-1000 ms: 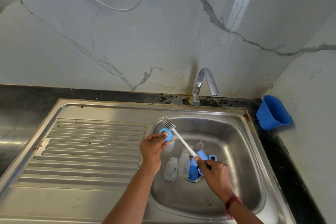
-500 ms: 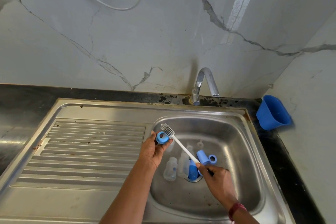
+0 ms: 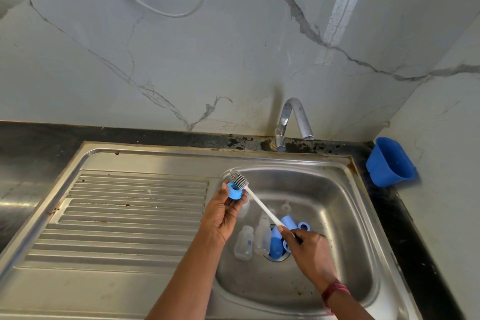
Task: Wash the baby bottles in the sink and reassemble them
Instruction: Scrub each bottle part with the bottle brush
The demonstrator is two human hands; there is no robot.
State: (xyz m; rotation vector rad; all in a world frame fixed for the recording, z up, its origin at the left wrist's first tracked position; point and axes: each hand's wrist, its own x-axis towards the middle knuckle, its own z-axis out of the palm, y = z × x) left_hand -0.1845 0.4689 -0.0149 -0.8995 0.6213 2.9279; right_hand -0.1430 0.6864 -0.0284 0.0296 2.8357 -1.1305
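The left hand (image 3: 222, 214) pinched a blue collar ring (image 3: 235, 192) above the sink (image 3: 285, 163), its opening turned to meet the brush (image 3: 239, 179). The right hand (image 3: 310, 251) gripped the handle's end, probably for reach; the bottles (image 3: 244, 241) lay inside the sink.

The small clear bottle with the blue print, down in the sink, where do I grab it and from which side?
Probably the wide body of the clear bottle, below its narrower neck, grip coming from above on its left: bare floor of the sink lies there, while another bottle and a blue cap crowd its right.
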